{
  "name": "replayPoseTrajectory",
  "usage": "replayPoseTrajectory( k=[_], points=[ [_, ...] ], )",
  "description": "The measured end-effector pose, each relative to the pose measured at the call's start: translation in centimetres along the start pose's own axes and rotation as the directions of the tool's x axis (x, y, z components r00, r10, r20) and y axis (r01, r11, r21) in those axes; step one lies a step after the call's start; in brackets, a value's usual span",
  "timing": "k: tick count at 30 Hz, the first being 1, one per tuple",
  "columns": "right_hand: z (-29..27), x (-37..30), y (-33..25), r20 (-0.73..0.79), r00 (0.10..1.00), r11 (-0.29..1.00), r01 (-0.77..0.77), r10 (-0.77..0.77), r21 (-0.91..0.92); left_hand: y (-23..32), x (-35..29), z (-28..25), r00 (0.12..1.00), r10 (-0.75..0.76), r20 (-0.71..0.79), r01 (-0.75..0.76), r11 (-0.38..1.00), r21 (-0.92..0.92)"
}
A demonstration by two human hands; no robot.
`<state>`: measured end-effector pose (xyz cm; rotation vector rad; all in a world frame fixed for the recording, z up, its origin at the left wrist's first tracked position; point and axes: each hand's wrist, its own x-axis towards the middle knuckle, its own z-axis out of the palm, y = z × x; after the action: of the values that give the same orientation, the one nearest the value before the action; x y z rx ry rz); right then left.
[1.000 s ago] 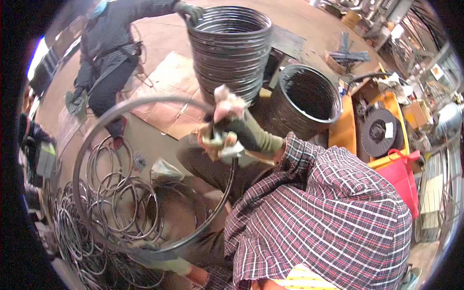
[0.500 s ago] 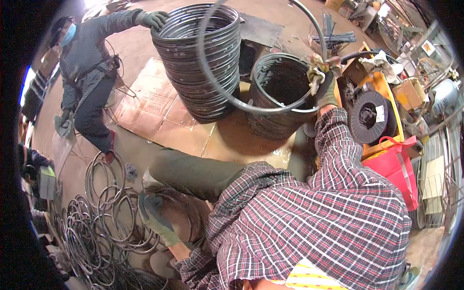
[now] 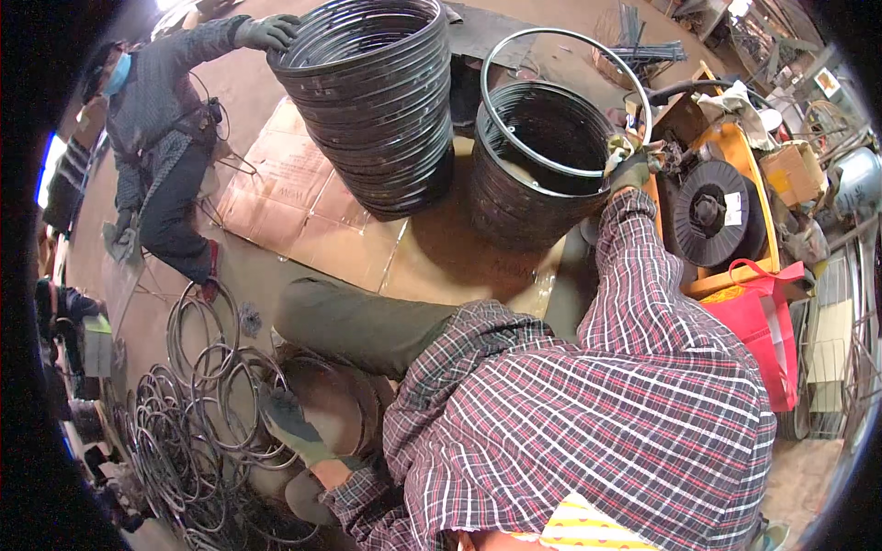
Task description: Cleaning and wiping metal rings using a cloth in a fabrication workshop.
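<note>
My right hand [image 3: 630, 171], in a dark glove, grips a grey metal ring [image 3: 551, 31] by its right side, with a pale crumpled cloth [image 3: 621, 145] at the fingers. Tilted, the ring hangs over the shorter stack of dark rings [image 3: 542, 219], its lower edge close to the stack's rim; whether they touch I cannot tell. At the lower left my left hand [image 3: 292, 424], gloved as well, has its fingers stretched out beside a heap of loose metal rings [image 3: 175, 441]. No ring shows clearly in that hand.
A taller ring stack [image 3: 377, 119] stands left of the shorter one on flattened cardboard [image 3: 294, 197]. Beyond it a co-worker [image 3: 165, 138] rests a gloved hand on its rim. At right are a yellow crate [image 3: 758, 197], a black spool [image 3: 706, 213] and a red bag [image 3: 758, 335].
My right hand has brought the ring down and away from me, over the shorter stack. My left hand has shifted slightly toward the loose rings. The co-worker's hand stays on the tall stack.
</note>
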<state>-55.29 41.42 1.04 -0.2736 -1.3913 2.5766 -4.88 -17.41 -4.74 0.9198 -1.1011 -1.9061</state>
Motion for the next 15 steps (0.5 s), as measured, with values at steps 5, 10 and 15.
replayPoseTrajectory(
  k=[5, 10, 15],
  points=[
    [0.0, -0.5, 0.7, -0.205, 0.977, 0.977, 0.007, -0.051, -0.212, -0.6, 1.0, -1.0, 1.0, -0.019, -0.02, 0.019, 1.0, -0.01],
    [0.4, -0.8, 1.3, -0.375, 0.916, 0.907, -0.034, -0.14, -0.42, -1.1, 2.0, -3.0, 1.0, -0.003, 0.014, 0.004, 1.0, -0.016],
    [3.9, -3.8, 1.1, -0.497, 0.828, 0.789, -0.114, -0.261, -0.604, -1.5, 2.3, -4.2, 0.998, -0.053, 0.017, 0.053, 0.999, -0.011]
  ],
)
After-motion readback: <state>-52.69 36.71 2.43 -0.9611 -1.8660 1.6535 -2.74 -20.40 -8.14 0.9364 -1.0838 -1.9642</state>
